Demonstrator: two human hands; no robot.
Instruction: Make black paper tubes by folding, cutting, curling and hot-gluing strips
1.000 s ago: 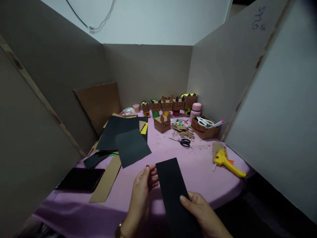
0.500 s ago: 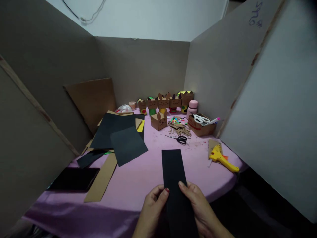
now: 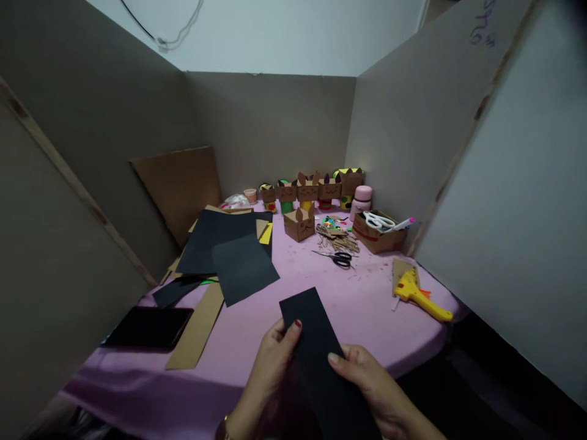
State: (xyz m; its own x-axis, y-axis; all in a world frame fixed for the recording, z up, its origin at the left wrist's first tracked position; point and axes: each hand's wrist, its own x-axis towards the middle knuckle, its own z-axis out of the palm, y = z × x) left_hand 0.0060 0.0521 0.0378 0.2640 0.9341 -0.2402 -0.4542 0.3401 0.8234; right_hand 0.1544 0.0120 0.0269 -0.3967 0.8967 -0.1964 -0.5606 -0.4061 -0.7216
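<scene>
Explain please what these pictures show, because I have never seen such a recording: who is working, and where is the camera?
No robot is here: these are a person's two bare hands. All pictures come from one camera worn on the head, looking forward and down. The left hand and right hand hold a strip of black paper. On the pink-covered table are black sheets, a dark flat device, black scissors and a yellow glue gun. Farther back stand cardboard figures with drawn faces, beside a pink bottle.

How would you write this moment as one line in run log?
left hand: holds black strip, left edge | right hand: holds its right edge | on table: black-handled scissors, yellow glue gun
</scene>
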